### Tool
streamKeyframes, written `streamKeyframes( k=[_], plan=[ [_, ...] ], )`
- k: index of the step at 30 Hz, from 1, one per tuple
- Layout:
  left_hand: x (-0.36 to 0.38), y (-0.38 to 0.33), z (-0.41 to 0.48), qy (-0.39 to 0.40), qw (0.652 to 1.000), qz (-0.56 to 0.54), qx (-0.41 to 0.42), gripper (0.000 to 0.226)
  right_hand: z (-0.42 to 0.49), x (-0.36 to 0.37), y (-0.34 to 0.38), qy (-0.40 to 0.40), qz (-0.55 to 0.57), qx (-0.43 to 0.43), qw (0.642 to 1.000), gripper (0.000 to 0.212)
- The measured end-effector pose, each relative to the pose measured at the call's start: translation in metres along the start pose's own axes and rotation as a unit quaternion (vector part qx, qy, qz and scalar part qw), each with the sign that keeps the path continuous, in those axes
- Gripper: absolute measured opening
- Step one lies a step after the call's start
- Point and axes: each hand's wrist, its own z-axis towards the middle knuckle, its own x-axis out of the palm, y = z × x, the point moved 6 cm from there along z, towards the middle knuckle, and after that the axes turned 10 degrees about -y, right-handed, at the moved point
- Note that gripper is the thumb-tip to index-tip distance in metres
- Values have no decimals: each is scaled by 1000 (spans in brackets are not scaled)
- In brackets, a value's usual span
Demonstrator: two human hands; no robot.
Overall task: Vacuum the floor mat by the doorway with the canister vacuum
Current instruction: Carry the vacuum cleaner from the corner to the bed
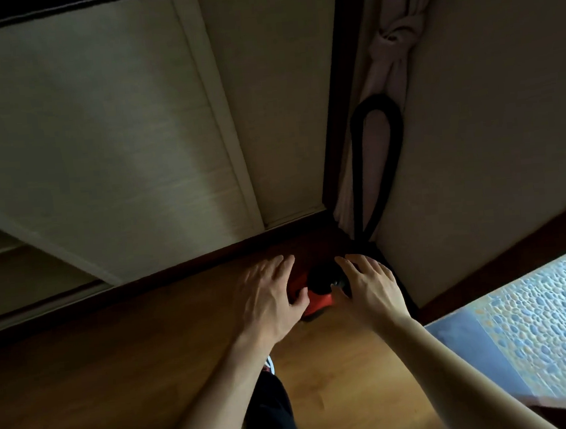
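Note:
A small red and black canister vacuum (319, 296) stands on the wooden floor in the corner, partly hidden behind my hands. Its black hose (378, 130) loops up the wall above it. My left hand (273, 294) is spread over the vacuum's left side, fingers straight, thumb near the red body. My right hand (370, 283) reaches over its right side with fingers extended, thumb close to the black top. Whether either hand touches the vacuum is unclear. A blue pebble-patterned floor mat (544, 321) lies at the right edge by the doorway.
A pale sliding closet door (97, 145) fills the left wall, with a dark baseboard (177, 268) below. A knotted pink curtain (394, 50) hangs in the corner beside a dark door frame (342, 89). Bare wooden floor (118, 382) spreads in front of me.

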Motion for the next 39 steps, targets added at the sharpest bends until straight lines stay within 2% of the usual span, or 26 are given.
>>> streamKeyframes(
  k=[3,7,12,19,26,33,39],
  plan=[
    [2,37,45,43,999,12,30,71,42,11,16,8,-19,26,999,62],
    [-6,86,108,54,996,31,68,70,98,20,40,5,-31,59,998,64],
    [2,111,167,77,989,32,124,69,146,23,52,-27,-43,103,993,62],
    [29,82,206,88,978,10,188,76,140,13,28,-59,-69,164,982,60],
    [58,46,211,104,976,-9,190,75,115,10,-28,-82,-56,203,974,58],
    [100,27,218,105,974,-1,201,65,103,31,-85,-104,-20,211,972,61],
    [170,24,209,127,971,2,202,62,99,80,-126,-130,5,193,973,61]
  ],
)
